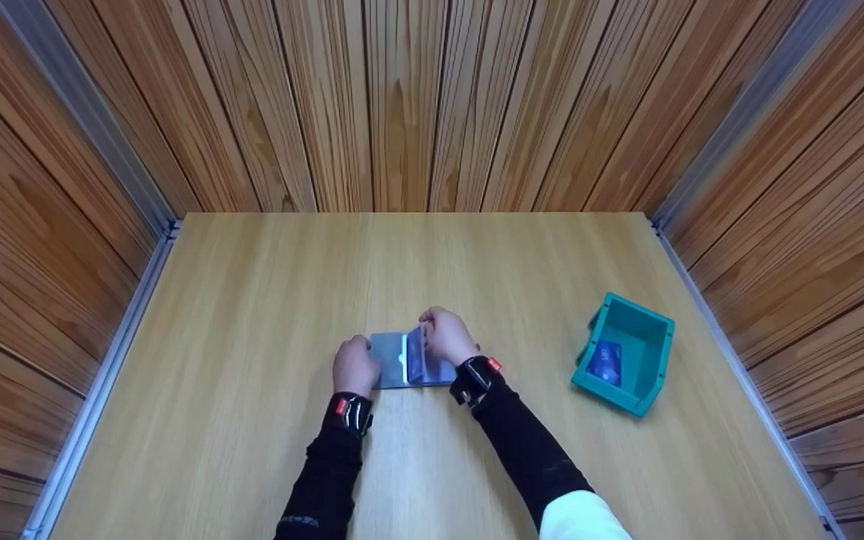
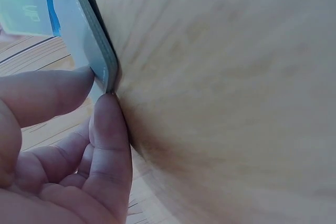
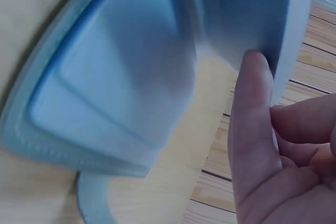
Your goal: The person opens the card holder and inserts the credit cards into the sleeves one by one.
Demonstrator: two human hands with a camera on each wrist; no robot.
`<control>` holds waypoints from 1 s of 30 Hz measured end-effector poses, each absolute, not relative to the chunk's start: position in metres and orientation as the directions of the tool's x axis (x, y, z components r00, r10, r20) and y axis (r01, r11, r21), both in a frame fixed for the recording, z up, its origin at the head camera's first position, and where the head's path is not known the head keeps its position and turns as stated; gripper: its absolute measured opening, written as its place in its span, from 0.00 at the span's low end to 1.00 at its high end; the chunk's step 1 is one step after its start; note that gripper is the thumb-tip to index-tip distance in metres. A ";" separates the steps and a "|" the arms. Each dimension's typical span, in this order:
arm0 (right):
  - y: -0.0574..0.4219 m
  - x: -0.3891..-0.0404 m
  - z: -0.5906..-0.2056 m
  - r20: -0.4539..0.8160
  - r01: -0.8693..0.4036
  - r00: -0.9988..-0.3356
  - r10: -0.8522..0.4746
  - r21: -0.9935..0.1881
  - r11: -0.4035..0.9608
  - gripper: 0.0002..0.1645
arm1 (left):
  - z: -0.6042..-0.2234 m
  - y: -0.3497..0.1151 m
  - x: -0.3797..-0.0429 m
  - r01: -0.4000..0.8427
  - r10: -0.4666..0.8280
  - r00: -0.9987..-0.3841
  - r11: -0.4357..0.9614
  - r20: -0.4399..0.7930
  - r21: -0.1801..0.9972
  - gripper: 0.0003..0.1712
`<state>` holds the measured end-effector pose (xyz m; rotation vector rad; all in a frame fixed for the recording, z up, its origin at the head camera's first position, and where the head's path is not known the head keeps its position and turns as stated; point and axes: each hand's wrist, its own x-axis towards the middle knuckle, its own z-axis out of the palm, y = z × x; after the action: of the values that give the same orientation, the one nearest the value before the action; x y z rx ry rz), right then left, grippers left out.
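Note:
A blue-grey card holder (image 1: 387,351) with see-through sleeves lies spread on the table in front of me. My left hand (image 1: 355,367) pinches a corner of its cover (image 2: 89,35) between thumb and fingertip, low against the tabletop. Beyond that corner, the left wrist view shows a greenish-blue card (image 2: 26,3) with print on it. My right hand (image 1: 447,336) pinches the edge of a raised sleeve page (image 3: 247,9), which stands up from the holder's middle. Beneath this page lies another clear sleeve (image 3: 115,77), and a rounded strap (image 3: 92,198) sticks out past the cover's edge.
A teal bin (image 1: 646,352) stands on the table to the right, with a shiny dark-blue item (image 1: 605,362) inside. Wood-plank walls (image 1: 402,105) and metal rails (image 1: 709,300) enclose the tabletop (image 1: 252,300) at the back and sides.

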<state>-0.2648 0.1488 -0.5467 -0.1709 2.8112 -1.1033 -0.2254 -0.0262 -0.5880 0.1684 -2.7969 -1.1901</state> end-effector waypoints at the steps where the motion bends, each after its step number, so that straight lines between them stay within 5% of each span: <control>1: 0.148 -0.265 -0.547 -0.062 -0.071 -0.986 -0.153 -0.678 0.731 0.11 | -0.588 -0.026 -0.225 -0.065 -0.138 -0.990 0.688 0.043 0.723 0.13; 11: 0.143 -0.262 -0.555 0.010 -0.178 -0.976 -0.219 -0.619 0.765 0.09 | -0.585 -0.025 -0.226 -0.122 -0.138 -0.990 0.684 -0.036 0.719 0.16; 30: 0.136 -0.259 -0.561 -0.081 -0.118 -0.969 -0.235 -0.683 0.720 0.08 | -0.587 -0.026 -0.226 -0.090 -0.144 -0.989 0.682 0.012 0.726 0.14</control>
<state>-0.2594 0.1357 -0.5610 -0.2854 2.7619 -1.0806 -0.2264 -0.0260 -0.5870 0.1964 -2.8177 -1.2109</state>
